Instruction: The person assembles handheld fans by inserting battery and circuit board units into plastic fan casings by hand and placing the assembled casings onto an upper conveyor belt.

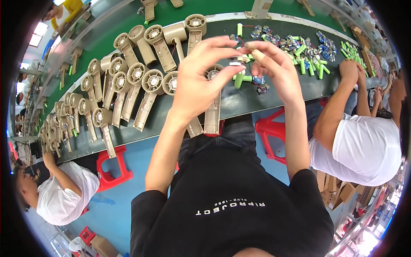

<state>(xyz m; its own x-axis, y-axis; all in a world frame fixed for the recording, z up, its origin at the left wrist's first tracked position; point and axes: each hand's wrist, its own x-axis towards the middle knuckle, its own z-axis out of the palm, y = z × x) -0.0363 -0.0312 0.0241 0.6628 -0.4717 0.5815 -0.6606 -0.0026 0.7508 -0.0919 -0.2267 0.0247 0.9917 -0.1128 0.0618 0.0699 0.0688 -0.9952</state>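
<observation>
Both my hands are raised over the dark work surface, fingertips close together. My left hand (200, 76) is closed, with thumb and fingers around a small round white-and-metal part (235, 63) that looks like a little motor. Beside it my right hand (276, 68) is closed in a pinch; its fingers hide what is between them. Just below the fingertips are green battery cells (239, 80) and a small blue circuit board (258, 80). Under my left hand and wrist lie tan handheld-fan housings (212, 107), partly covered by the arm.
Many open tan fan housings (136, 73) cover the bench to the left. Green cells with wired boards (302, 51) are heaped at the right. Behind the bench edge runs a green belt (100, 36). Co-workers (364, 145) sit on both sides; a red stool (272, 130) stands nearby.
</observation>
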